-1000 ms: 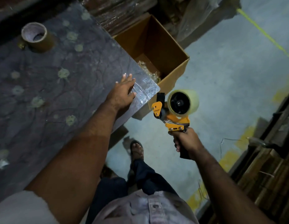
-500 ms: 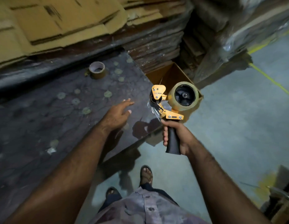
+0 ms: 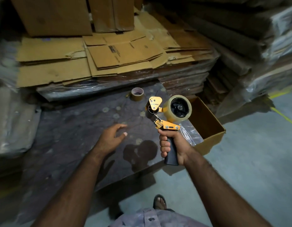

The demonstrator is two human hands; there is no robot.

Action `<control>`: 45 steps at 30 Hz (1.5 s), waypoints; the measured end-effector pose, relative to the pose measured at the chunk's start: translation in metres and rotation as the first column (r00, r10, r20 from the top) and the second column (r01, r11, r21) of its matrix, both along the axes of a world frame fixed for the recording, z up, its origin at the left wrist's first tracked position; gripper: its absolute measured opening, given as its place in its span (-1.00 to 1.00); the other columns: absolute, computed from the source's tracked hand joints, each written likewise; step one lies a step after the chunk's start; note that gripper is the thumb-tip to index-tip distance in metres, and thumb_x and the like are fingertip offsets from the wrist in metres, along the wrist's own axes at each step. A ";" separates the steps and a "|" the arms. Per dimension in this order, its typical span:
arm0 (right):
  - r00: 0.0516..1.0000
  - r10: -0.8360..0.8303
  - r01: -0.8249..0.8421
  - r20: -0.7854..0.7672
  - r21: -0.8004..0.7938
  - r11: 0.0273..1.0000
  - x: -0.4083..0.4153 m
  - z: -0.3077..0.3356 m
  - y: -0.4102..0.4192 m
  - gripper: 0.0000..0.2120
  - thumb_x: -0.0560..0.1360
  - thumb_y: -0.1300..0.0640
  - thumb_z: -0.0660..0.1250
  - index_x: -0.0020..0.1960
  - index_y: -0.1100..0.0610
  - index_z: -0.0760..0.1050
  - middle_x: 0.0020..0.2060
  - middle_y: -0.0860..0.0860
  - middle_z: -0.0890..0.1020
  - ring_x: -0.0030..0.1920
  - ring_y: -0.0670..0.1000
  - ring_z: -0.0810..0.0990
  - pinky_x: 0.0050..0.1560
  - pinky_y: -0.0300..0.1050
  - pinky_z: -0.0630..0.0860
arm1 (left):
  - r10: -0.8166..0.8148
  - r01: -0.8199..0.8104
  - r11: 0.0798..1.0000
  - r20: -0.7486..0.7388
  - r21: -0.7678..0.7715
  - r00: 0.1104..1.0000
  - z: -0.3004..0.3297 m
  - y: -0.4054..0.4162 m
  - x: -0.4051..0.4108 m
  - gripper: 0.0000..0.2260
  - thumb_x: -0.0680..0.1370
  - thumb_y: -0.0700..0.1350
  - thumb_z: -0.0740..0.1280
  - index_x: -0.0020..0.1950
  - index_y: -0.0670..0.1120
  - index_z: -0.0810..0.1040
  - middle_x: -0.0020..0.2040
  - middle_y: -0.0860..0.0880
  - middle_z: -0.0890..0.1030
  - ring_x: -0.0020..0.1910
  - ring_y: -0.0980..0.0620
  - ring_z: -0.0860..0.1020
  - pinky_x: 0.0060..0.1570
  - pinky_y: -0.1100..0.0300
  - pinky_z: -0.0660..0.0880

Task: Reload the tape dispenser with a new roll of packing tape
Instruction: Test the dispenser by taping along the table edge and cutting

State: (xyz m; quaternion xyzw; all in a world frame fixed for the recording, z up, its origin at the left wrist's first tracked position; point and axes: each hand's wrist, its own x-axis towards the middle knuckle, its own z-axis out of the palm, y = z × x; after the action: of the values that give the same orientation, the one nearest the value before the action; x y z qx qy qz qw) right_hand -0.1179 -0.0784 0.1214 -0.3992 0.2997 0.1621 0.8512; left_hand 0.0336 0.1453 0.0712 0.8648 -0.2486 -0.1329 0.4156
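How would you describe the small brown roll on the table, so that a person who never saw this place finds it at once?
Start at the dark patterned table in front of the stacked flat cardboard. Near its far edge, just below that stack, the brown tape roll stands alone. It is small and nearly used up, unlike the full clear roll on the orange dispenser.

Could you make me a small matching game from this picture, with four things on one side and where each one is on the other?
Things:
1. tape dispenser
2. clear tape roll
3. brown tape core
4. open cardboard box

Places:
A. on the floor beside the table
B. standing on the table, near its far edge
C. held by its black handle in the right hand
D. mounted on the dispenser's wheel

Pairs: 1-C, 2-D, 3-B, 4-A
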 end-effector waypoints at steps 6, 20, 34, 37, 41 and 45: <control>1.000 0.009 -0.011 -0.026 -0.077 0.997 0.004 0.000 0.033 -0.68 0.47 0.12 0.37 -0.40 0.05 0.34 -0.57 -0.03 0.37 -0.57 -0.05 0.37 -0.49 -0.21 0.39 | 0.051 -0.051 0.998 -0.011 0.023 0.999 -0.001 0.024 -0.003 -0.73 0.57 -0.13 0.43 0.27 -0.09 0.62 0.17 0.04 0.61 0.18 0.12 0.53 0.17 0.26 0.39; 0.999 0.047 -0.045 0.016 -0.077 0.996 0.048 -0.019 -0.009 -0.73 0.39 0.15 0.36 -0.40 0.03 0.31 -0.60 -0.06 0.33 -0.61 -0.07 0.34 -0.52 -0.21 0.40 | 0.111 -0.108 0.989 0.024 -0.105 0.994 0.022 -0.019 0.033 -0.75 0.52 0.01 0.48 0.18 0.07 0.62 0.11 0.12 0.66 0.10 0.16 0.61 0.13 0.15 0.57; 0.998 -0.051 0.011 -0.029 -0.760 0.650 0.124 -0.085 -0.119 -0.83 0.49 0.07 0.41 -0.21 0.11 0.49 -0.36 0.12 0.54 -0.40 0.08 0.50 -0.35 0.02 0.48 | 0.266 -0.268 0.963 -0.062 -0.028 0.962 -0.004 -0.115 0.068 -0.85 0.56 -0.14 0.44 0.12 -0.09 0.67 -0.01 0.04 0.68 -0.08 0.20 0.58 -0.09 0.47 0.45; 0.998 0.050 -0.050 -0.033 -0.915 0.401 0.135 -0.106 -0.132 -0.83 0.49 -0.03 0.36 -0.05 0.05 0.48 -0.14 0.13 0.61 -0.12 0.13 0.58 -0.06 0.14 0.58 | 0.292 -0.290 0.956 -0.088 0.036 0.952 -0.021 -0.118 0.065 -0.86 0.56 -0.15 0.43 0.11 -0.11 0.67 -0.02 0.01 0.69 -0.07 0.12 0.61 -0.15 0.51 0.41; 0.979 0.132 -0.174 -0.153 -0.970 0.172 0.148 -0.135 -0.140 -0.55 0.49 0.00 0.32 0.25 0.26 0.40 0.14 0.24 0.55 0.15 0.25 0.56 0.08 0.09 0.51 | 0.319 -0.311 0.947 -0.129 0.079 0.939 -0.039 -0.114 0.060 -0.89 0.55 -0.18 0.44 0.07 -0.10 0.66 -0.04 -0.02 0.70 -0.02 -0.01 0.66 -0.07 0.42 0.50; 0.946 0.098 -0.317 -0.310 -0.946 0.069 0.157 -0.151 -0.140 -0.51 0.54 0.07 0.37 0.32 0.32 0.30 0.24 0.25 0.46 0.29 0.25 0.47 0.14 0.08 0.48 | 0.368 -0.345 0.927 -0.178 0.146 0.913 -0.051 -0.106 0.052 -0.89 0.54 -0.17 0.46 0.06 -0.08 0.66 -0.07 -0.03 0.71 -0.04 -0.06 0.69 0.07 0.02 0.62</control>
State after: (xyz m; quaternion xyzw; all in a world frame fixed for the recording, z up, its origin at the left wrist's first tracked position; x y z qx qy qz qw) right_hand 0.0392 -0.2187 -0.0298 -0.8874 0.3387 0.0721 0.3043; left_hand 0.0858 0.0393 0.0204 0.8994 -0.0352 -0.1558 0.4070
